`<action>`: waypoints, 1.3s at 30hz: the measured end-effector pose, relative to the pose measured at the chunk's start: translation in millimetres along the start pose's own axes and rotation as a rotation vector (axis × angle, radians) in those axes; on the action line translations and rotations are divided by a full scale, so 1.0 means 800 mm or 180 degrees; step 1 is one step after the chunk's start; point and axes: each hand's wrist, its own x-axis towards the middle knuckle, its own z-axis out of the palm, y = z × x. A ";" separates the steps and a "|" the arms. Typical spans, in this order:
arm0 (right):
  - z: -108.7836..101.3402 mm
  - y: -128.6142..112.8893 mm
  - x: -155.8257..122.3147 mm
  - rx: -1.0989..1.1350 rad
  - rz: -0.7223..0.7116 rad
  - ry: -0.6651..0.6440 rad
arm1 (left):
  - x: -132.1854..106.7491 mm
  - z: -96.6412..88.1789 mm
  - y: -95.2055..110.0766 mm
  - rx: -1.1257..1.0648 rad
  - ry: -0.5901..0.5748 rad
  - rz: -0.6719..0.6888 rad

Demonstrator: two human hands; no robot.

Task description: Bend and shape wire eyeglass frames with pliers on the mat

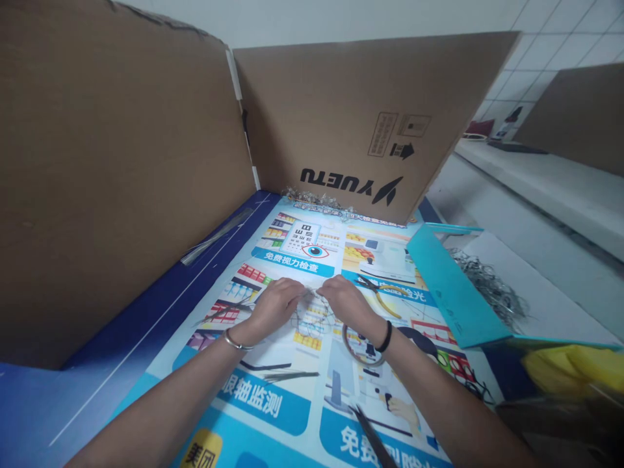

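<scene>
Prob. wire (312,307) o/ poster (290,417), cardbd (322,110) behind

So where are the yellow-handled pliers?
In the head view, right of centre, the pliers lie on the printed sheet between the right hand and the turquoise box.

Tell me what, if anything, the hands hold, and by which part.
The left hand and right hand seem to pinch thin wire at its far edge; exactly which strands is too fine to tell.
</scene>
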 end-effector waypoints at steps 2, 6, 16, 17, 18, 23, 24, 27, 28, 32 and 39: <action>0.000 0.000 0.000 0.0014 -0.0030 0.0041 | 0.000 0.001 0.000 0.0001 -0.0044 -0.0001; 0.001 0.000 -0.001 0.0042 -0.0043 0.0083 | 0.000 0.001 0.001 0.0056 -0.0067 -0.0090; 0.003 0.003 -0.004 -0.0022 -0.0014 0.0073 | -0.002 0.003 -0.002 0.0154 0.0054 -0.0455; 0.002 0.002 -0.004 -0.0022 -0.0005 0.0057 | -0.002 0.004 -0.003 0.0180 0.0079 -0.0504; 0.000 0.001 -0.004 -0.0016 0.0000 0.0047 | -0.002 0.004 -0.003 0.0213 0.0106 -0.0550; -0.012 -0.007 -0.003 0.0243 -0.0006 0.0111 | -0.003 0.003 0.000 0.0417 0.0158 -0.0629; -0.014 -0.008 -0.003 0.0313 0.0012 0.0131 | -0.003 0.002 0.001 0.0441 0.0155 -0.0618; -0.014 -0.011 -0.003 0.0395 0.0061 0.0199 | -0.003 0.001 0.003 0.0454 0.0127 -0.0586; -0.012 -0.011 -0.004 0.0378 0.0059 0.0214 | -0.003 0.001 0.003 0.0445 0.0111 -0.0582; -0.006 -0.008 -0.005 0.0309 0.0083 0.0212 | -0.003 0.004 0.001 0.0387 0.0096 -0.0629; -0.002 -0.008 -0.006 0.0229 0.0105 0.0153 | -0.003 0.005 -0.002 0.0322 0.0070 -0.0657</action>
